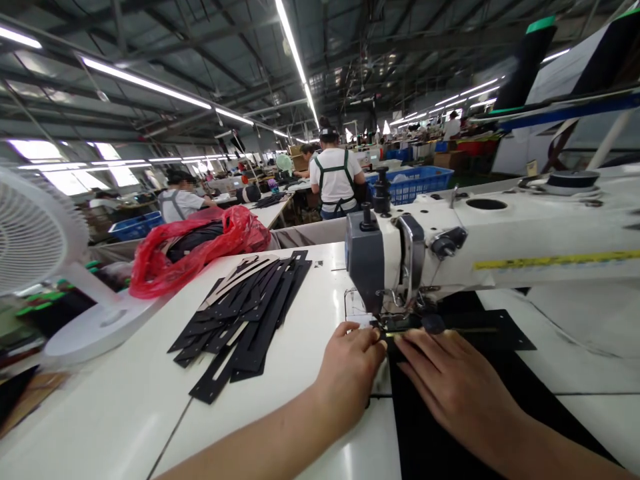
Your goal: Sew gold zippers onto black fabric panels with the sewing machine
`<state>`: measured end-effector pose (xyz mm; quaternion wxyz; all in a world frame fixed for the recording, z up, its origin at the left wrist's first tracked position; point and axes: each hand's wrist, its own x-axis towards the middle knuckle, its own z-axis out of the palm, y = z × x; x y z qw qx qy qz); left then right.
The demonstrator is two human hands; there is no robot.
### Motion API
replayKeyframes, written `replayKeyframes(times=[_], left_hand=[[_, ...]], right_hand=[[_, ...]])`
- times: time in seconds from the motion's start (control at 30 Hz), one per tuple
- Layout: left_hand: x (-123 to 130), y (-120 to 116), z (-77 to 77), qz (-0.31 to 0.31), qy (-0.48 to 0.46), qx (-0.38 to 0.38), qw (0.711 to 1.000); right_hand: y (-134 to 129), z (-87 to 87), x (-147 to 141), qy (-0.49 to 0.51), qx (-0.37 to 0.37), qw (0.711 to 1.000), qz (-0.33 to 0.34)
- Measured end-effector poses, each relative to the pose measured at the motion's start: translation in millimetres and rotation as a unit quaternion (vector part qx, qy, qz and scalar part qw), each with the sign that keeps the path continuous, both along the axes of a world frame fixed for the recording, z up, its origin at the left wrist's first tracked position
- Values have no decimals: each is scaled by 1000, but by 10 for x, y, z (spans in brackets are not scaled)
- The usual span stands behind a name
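At the white sewing machine (pixel 540 233), both hands are close to the presser foot and needle area (pixel 395 310). My left hand (pixel 350 370) is closed, its thumb and fingers pinching the end of a black zipper (pixel 393 334) with gold-coloured teeth; the exact grip is partly hidden. My right hand (pixel 455 373) lies with fingers stretched out, pressing on the work just right of the left one. Beneath it are a black strip with a slot (pixel 510 331) and a large black fabric piece (pixel 420 433) that hangs toward me.
Left on the white table (pixel 280 427) lies a pile of black slotted strips (pixel 245 313). Behind it sits a red plastic bag (pixel 235 233) with dark material. A white fan (pixel 95 287) stands at the far left. Co-workers (pixel 334 173) and a blue basket (pixel 420 183) are beyond.
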<state>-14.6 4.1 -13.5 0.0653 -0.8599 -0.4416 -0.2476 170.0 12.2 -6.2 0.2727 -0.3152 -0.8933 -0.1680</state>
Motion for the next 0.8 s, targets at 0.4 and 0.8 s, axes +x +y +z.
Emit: replayKeyframes(times=[0.4, 0.8], left_hand=[[88, -55, 12, 35, 31, 36, 998], [78, 43, -48, -1, 4, 100, 995]], right_hand=[[192, -57, 91, 26, -113, 991, 61], [216, -18, 87, 49, -159, 981, 95]])
